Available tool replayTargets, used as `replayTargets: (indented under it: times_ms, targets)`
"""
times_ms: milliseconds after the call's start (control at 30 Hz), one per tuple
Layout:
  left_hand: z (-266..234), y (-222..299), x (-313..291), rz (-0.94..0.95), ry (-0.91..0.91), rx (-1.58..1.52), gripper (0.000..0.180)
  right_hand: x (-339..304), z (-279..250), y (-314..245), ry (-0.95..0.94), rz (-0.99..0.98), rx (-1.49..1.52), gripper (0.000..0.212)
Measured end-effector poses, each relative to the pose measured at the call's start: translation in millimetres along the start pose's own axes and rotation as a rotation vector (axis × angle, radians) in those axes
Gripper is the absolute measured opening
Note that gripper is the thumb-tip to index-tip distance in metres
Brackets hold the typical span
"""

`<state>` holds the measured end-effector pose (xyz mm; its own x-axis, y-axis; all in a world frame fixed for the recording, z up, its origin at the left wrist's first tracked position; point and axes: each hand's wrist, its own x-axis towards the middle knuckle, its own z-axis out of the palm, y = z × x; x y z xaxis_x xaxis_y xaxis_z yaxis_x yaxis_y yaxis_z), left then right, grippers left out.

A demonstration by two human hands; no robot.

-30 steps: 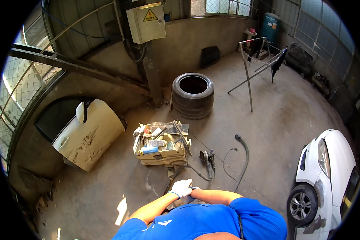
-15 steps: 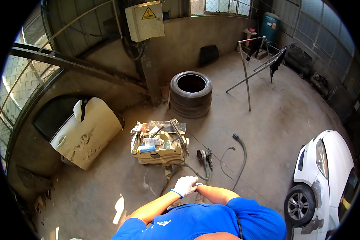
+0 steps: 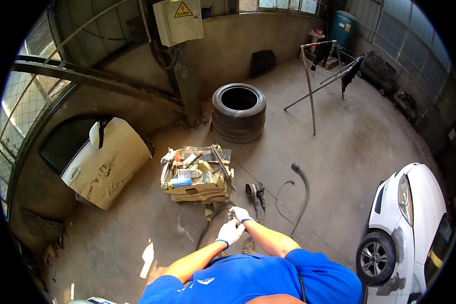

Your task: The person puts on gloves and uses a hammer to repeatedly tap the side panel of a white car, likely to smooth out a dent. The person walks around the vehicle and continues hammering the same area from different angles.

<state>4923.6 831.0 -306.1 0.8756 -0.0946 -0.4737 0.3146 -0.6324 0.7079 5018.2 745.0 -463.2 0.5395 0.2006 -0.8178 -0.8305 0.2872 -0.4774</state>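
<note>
White work gloves with blue cuffs cover both my hands. My left hand (image 3: 230, 232) is closed, its fingertips at the cuff edge of the glove (image 3: 243, 215) on my right hand (image 3: 237, 213). Just beyond it, my right hand reaches forward with fingers loosely bent and apart, and nothing shows in them. Ahead of the hands stands a cream tool cart (image 3: 197, 191), its top crowded with bottles, a blue tube and other loose items. To the right of the cart a round-pad sander (image 3: 253, 191) with a hose hangs or rests; its support is hard to make out.
Stacked tires (image 3: 238, 119) stand beyond the cart. A dented white car door (image 3: 106, 162) leans at left. On the right is a white car (image 3: 408, 218) with grey patches. A dark hose (image 3: 304, 195) lies on the floor, and a metal stand (image 3: 314, 96) stands farther back.
My right hand has come forward and now shows beyond the left; before, the left covered it. My left hand has shifted slightly left. The whole view has moved a little.
</note>
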Motion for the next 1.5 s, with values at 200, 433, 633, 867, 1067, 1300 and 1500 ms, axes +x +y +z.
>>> replayTargets:
  times_ms: [200, 433, 633, 867, 1067, 1300, 1500]
  targets:
    - [23.6, 17.9, 7.6, 0.131, -0.1, 0.291, 0.042, 13.1, -48.1, 2.1, -0.115, 0.067, 0.153, 0.01]
    - [12.6, 37.2, 0.1, -0.034, -0.489, -0.246, 0.044, -43.9, -27.5, -44.7, -0.318, 0.048, -0.083, 0.018]
    - [19.8, 83.3, 8.1, 0.119, -0.567, -0.019, 0.051, -30.8, -95.2, -68.2, -0.964, -0.05, -0.546, 0.058]
    - [28.1, 77.0, 37.6, 0.321, -0.386, 0.367, 0.042, -73.6, -122.5, -90.7, -0.206, -0.436, -0.532, 0.085]
    - [3.9, 58.1, 55.0, 0.241, 0.001, 0.646, 0.095, -33.6, -260.4, -44.8, 0.399, -0.221, -0.251, 0.036]
    - [-56.4, -83.9, 55.5, 0.22, 0.208, 0.686, 0.034, -103.3, -397.6, 84.2, 0.857, -0.03, -0.788, 0.036]
    - [-110.3, -107.0, 76.8, 0.448, 0.158, 0.819, 0.03, -182.2, -326.7, 115.6, 0.908, -0.101, -1.285, 0.058]
